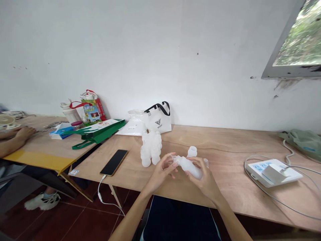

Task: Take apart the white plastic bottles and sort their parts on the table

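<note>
1 white bottle (192, 170): translucent, tilted nearly sideways, up between both hands over the front part of the desk (225, 140); narrow end toward the left hand.
Left hand (162, 168): thumb and fingers pinching the clear plastic (176, 159) at the bottle's narrow end; exact contact of each finger too small to tell.
Right hand (204, 172): fingers wrapped over the bottle's body from behind, thumb along the near side.
Small white container (192, 151): upright on the desk, just behind the held bottle.
Clear item (206, 162): beside the right hand, mostly hidden; cannot tell what it is.
Bottle cluster (151, 147): several white translucent bottles bunched together, just beyond the left hand; exact count unclear.
Phone (114, 162): dark screen up, left of the cluster, white cable (100, 190) plugged in and hanging off the edge.
Bags: white bag (162, 122) with black handles by the wall, plastic package (132, 124) beside it.
Power strip (273, 172): far right, white adapter (275, 174) on it, gray-green bag (302, 142) behind.
Neighbor desk (45, 144): co-worker's hand (26, 132) resting at left; blue box (61, 132) and green bag (100, 130) nearby.
</note>
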{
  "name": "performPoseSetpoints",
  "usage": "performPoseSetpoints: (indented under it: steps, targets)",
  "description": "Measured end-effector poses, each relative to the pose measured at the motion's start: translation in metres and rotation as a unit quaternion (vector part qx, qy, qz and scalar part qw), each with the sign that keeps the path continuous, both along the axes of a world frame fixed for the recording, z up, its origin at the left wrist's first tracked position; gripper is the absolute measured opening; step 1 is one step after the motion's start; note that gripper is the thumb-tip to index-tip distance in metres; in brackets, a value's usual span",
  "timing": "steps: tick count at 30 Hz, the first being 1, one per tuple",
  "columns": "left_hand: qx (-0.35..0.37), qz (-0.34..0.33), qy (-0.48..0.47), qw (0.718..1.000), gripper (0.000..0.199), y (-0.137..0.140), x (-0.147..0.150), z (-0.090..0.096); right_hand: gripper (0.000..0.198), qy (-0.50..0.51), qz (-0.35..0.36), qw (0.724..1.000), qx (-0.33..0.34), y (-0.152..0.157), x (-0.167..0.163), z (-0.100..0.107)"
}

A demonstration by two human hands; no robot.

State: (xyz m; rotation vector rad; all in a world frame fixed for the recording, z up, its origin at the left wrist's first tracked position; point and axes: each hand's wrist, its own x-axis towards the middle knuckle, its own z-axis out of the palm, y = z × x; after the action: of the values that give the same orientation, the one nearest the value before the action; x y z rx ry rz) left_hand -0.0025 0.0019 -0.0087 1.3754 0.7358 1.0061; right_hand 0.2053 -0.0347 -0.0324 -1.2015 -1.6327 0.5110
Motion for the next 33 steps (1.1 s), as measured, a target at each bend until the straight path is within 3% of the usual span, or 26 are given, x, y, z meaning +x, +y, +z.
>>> performPoseSetpoints:
  steps: [3, 10, 15, 18, 21, 24, 27, 31, 33]
  targets:
    - [-0.001, -0.005, 0.004, 1.0, 0.059, -0.002, 0.002, 0.001, 0.032, -0.066, -0.003, 0.997, 0.03, -0.002, -0.001, 0.004]
    - [-0.007, 0.007, 0.016, 1.0, 0.051, 0.0, -0.003, 0.004, 0.029, -0.158, -0.014, 0.971, 0.181, 0.0, 0.0, 0.003]
    - [-0.034, 0.02, 0.032, 0.999, 0.055, 0.003, -0.003, 0.001, 0.032, -0.187, -0.006, 0.959, 0.214, -0.003, -0.003, 0.005]
    - [-0.028, 0.019, 0.023, 0.999, 0.056, 0.004, -0.005, 0.0, 0.031, -0.143, 0.001, 0.972, 0.185, -0.006, -0.005, 0.006]
    - [0.0, -0.031, 0.03, 0.999, 0.055, 0.002, -0.014, 0.008, 0.034, -0.023, 0.039, 0.997, 0.065, -0.008, -0.005, 0.009]
    - [0.016, -0.079, 0.037, 0.996, 0.064, -0.001, -0.025, 0.019, 0.034, 0.09, 0.084, 0.991, -0.048, -0.009, -0.004, 0.012]
    - [0.016, -0.052, 0.031, 0.998, 0.068, -0.001, -0.027, 0.022, 0.035, 0.118, 0.075, 0.988, -0.071, -0.009, -0.006, 0.014]
    - [0.02, -0.012, 0.044, 0.999, 0.048, 0.002, -0.019, 0.011, 0.035, 0.088, 0.051, 0.993, -0.064, -0.009, -0.01, 0.012]
    - [0.023, -0.006, 0.041, 0.999, 0.05, 0.003, -0.016, 0.008, 0.035, 0.073, 0.044, 0.995, -0.054, -0.009, -0.01, 0.012]
